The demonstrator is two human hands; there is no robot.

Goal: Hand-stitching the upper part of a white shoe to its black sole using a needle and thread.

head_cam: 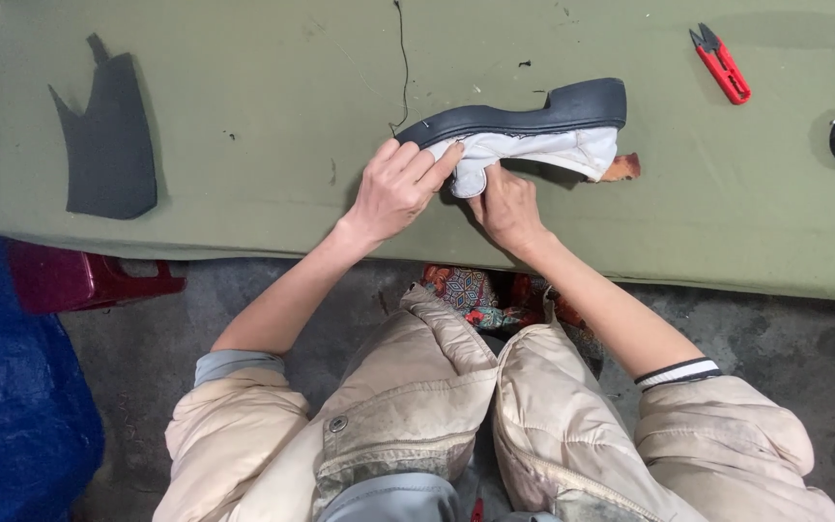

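Pinching the shoe's (pixel 533 130) soft, light white upper below its stiff dark sole, left hand (pixel 393 188) and right hand (pixel 506 208) keep fingers clamped together.

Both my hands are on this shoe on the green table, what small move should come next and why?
Probably press the loose pale upper tighter against the dark sole: the left hand pins the toe end while the right hand pinches the fabric just beneath, where it bulges.
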